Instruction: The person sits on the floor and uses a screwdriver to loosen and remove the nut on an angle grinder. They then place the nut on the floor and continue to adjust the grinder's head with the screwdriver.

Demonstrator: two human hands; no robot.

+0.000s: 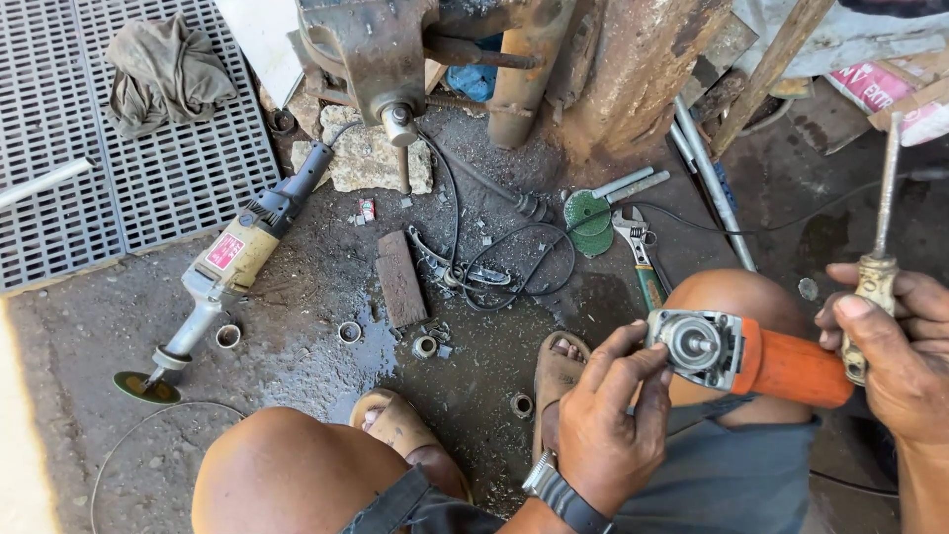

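An orange angle grinder (761,358) lies across my right knee, its bare grey gear head and spindle facing up with no disc on it. My left hand (613,420), with a watch on the wrist, has its fingers on the gear head's left side. My right hand (895,346) grips the orange body's rear end and also holds a screwdriver (880,247) with a yellowish handle, its shaft pointing up.
On the dirty concrete floor lie a larger grey and yellow grinder (232,267), green discs (588,222), an adjustable wrench (638,247), a flat spanner (450,262), a black cable, metal rings and a wood block (400,280). A rusty vise (381,59) stands behind; a grey grating (119,178) lies left.
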